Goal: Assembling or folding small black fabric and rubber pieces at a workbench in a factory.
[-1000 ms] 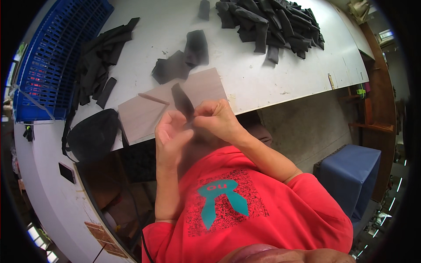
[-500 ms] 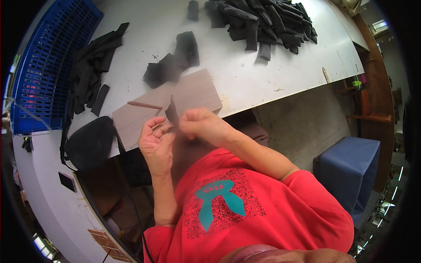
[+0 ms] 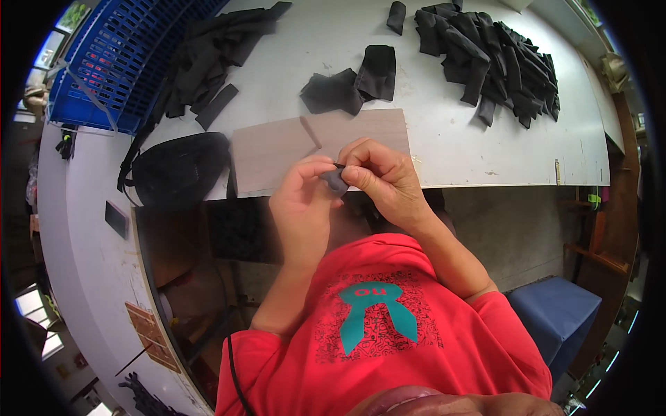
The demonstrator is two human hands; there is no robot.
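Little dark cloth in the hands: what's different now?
The dark cloth pointed up over the board; now it's bunched down toward the person, pinched by the right hand, left hand against it. The black bag and big cloth pile stayed on the table.

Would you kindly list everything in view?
table: 1, white, centre
fabric piece: 1, dark grey, held
board: 1, pale brown, near table edge
thin stick: 1, brown, on board
flat fabric pieces: at least 2, dark, beyond board
small fabric strip: 1, dark, farther back
fabric heaps: 2, dark, table's left and right
basket: 1, blue, far left
bag: 1, black, left of board
phone-like slab: 1, dark, left
covered box: 1, blue, lower right
shirt: 1, red, worn
left hand: 1, bare, on fabric piece
right hand: 1, bare, on fabric piece
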